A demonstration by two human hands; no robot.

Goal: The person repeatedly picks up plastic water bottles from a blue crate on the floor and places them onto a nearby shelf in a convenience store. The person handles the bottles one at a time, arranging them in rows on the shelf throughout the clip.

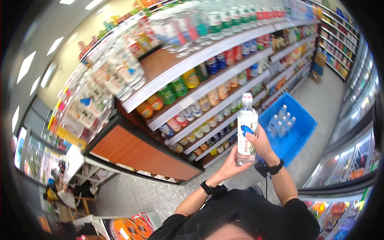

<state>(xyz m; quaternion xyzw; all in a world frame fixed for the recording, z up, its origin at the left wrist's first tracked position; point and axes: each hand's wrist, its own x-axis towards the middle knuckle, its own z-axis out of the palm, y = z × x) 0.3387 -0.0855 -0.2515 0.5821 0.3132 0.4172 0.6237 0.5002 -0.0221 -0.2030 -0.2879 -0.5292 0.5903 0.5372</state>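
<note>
A clear plastic water bottle with a white printed label and a pinkish cap is held upright before me. My left hand cups its base from below. Around its right side, my right hand grips the bottle at label height, thumb across the front. Behind my right hand, a blue plastic crate sits on the floor with several clear bottles standing in it. To the left rises a store shelf with rows of cans and bottles.
Shrink-wrapped bottle packs are piled on the shelf unit's top. Its wooden end panel is at the left. Glass-fronted coolers line the right. Cardboard boxes stand at the aisle's far end. A person is at the lower left.
</note>
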